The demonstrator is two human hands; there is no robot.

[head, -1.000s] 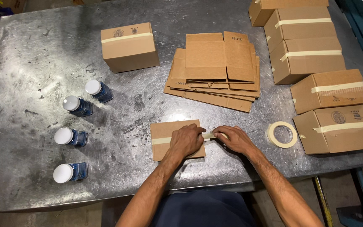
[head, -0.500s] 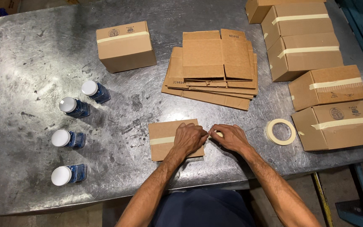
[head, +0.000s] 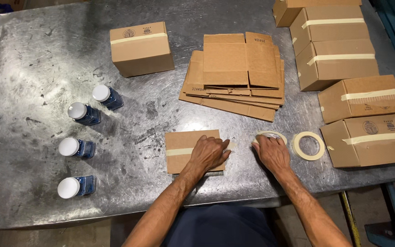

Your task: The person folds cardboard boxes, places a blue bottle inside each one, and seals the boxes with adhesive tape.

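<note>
— Since a second ago the right hand (head: 273,153) is pulling away to the right, off the small box (head: 184,151), and is now coming down on a roll of tape (head: 269,136) near the table's near edge.

— And the left hand (head: 209,153)?

— It's staying put, palm and fingers pressing flat on the right end of that box, right over the tape strip (head: 179,151) running along its top. No pinch there, just a flat press. The right hand's fingers are curling over the roll; whether they're truly gripping it, I cannot tell.

— What's worrying you?

— I'd say the strip's free end at the box's right edge is looking loose; if the roll is tugged while the box is only being pressed, the tape may be lifting or wrinkling, or the light box sliding on slick metal. That box is also sitting close to the near edge.

— Surroundings?

— A scuffed, shiny metal table (head: 37,55). Four blue bottles with white caps (head: 83,113) are standing at the left, a sealed box (head: 141,48) at the far middle, a stack of flat cartons (head: 236,73) beside it, taped boxes (head: 350,82) piling up on the right, and a second tape roll (head: 309,145) lying just right of the hand. Workshop floor is showing beyond.
</note>
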